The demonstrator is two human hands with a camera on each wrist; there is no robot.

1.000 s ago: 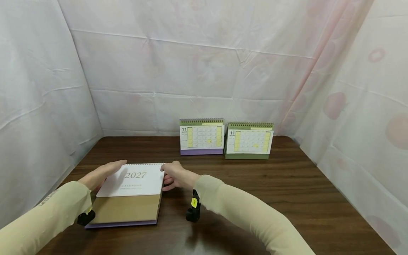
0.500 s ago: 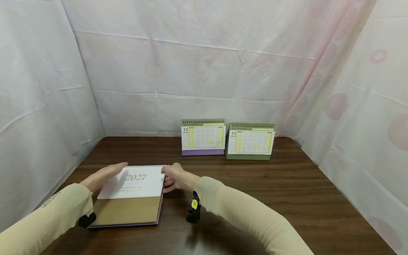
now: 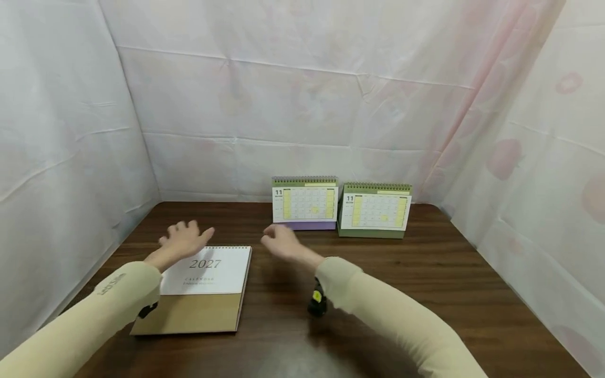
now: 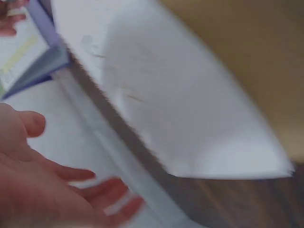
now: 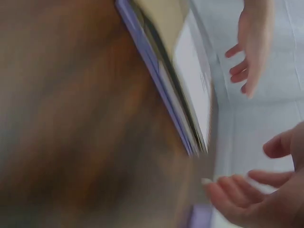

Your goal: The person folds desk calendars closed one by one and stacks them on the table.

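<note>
A desk calendar (image 3: 208,283) with a white "2027" page over a tan lower part lies flat at the table's left. Purple shows along the bottom of the stack (image 5: 161,85) in the right wrist view, so something lies under its tan cover. My left hand (image 3: 181,242) hovers above the calendar's upper left corner, fingers spread, holding nothing. To the right of the calendar my right hand (image 3: 285,244) is in the air, blurred, with loosely bent fingers and nothing in it. Just behind it stands a purple-based desk calendar (image 3: 304,205), with a green-based desk calendar (image 3: 375,211) beside that one.
The dark wooden table (image 3: 406,294) runs back to a white sheet (image 3: 293,115) that hangs behind it. More sheeting closes off the left and right sides. Both standing calendars are at the back, near the sheet.
Both hands have let go of the flat calendar's upper sides and risen from it. The left hand moved up and right; the right hand moved right, toward the standing calendars.
</note>
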